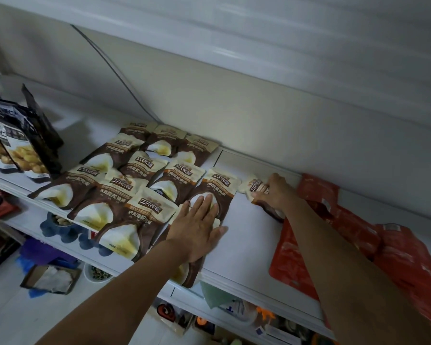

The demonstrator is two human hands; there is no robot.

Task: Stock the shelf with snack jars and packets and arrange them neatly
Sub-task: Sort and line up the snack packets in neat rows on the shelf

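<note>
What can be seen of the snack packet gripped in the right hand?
The snack packet is a glossy, soft film pouch, printed like the packets in rows to its left: cream top with dark lettering, brown lower part. It sits askew toward the back of the white shelf, cream end pointing left. The right hand grips its middle and hides much of it; the brown end shows below the hand. Whether it lies on the shelf or is slightly lifted cannot be told.
</note>
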